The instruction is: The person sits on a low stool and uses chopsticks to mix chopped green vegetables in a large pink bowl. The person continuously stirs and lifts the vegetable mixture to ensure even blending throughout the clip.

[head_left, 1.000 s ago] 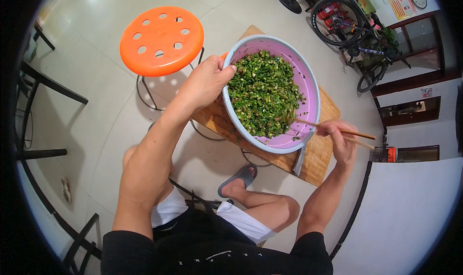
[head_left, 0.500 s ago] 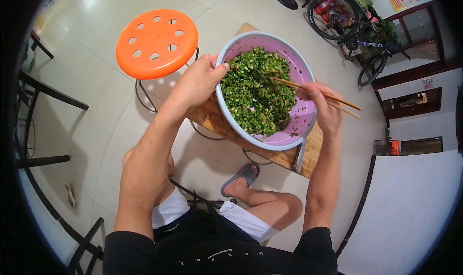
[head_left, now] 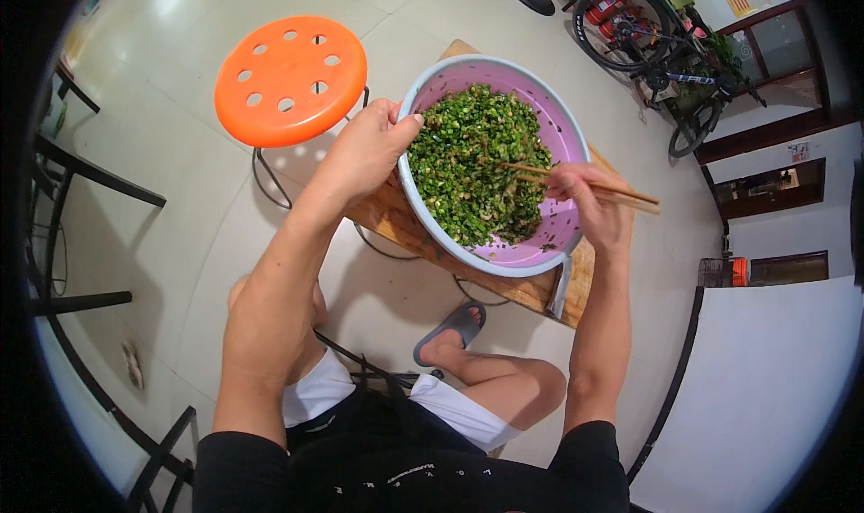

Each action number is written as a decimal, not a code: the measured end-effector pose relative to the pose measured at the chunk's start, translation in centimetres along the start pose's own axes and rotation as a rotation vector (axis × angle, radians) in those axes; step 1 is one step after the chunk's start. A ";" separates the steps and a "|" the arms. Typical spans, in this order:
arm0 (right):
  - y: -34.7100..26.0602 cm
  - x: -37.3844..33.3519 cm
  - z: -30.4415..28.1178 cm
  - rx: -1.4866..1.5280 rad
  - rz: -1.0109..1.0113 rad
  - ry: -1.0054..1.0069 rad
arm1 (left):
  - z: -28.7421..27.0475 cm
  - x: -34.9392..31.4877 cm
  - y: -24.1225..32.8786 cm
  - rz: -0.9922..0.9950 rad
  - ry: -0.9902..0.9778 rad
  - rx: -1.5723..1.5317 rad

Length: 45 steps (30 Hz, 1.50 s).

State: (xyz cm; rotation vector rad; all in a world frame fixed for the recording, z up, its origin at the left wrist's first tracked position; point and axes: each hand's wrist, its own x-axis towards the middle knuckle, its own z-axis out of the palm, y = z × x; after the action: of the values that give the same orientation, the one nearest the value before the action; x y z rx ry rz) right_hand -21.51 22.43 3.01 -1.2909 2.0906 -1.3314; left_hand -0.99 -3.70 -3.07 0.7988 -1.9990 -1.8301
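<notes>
My left grip (head_left: 371,148) clamps the purple basin (head_left: 562,133) by its rim; my right grip (head_left: 589,200) clamps chopsticks (head_left: 640,196) among chopped greens (head_left: 477,153).

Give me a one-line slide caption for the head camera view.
Left hand gripping a purple basin, right hand holding chopsticks at the chopped greens inside.

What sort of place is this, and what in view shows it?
Probably a room in a home: a bicycle is parked indoors, an orange stool stands on the tiled floor, and a basin holds chopped greens.
</notes>
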 end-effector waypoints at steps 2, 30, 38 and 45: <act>0.1 0.4 -0.4 0.081 -0.008 0.082 | -0.3 -0.3 0.6 0.024 -0.012 0.022; -2.0 6.6 2.5 -0.010 0.025 0.137 | 0.1 0.2 0.1 -0.050 0.012 0.014; -2.4 5.5 3.3 -0.177 0.073 -0.299 | -0.7 -0.3 0.4 -0.026 0.003 0.046; -3.8 3.2 -1.8 -0.031 0.102 -0.118 | -0.2 0.0 -0.3 -0.006 0.002 0.062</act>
State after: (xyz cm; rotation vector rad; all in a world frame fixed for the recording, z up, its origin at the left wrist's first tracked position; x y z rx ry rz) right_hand -22.47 20.15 7.66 -1.2264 2.0739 -1.1567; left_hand -0.83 -3.93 -3.33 0.8247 -2.0625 -1.7776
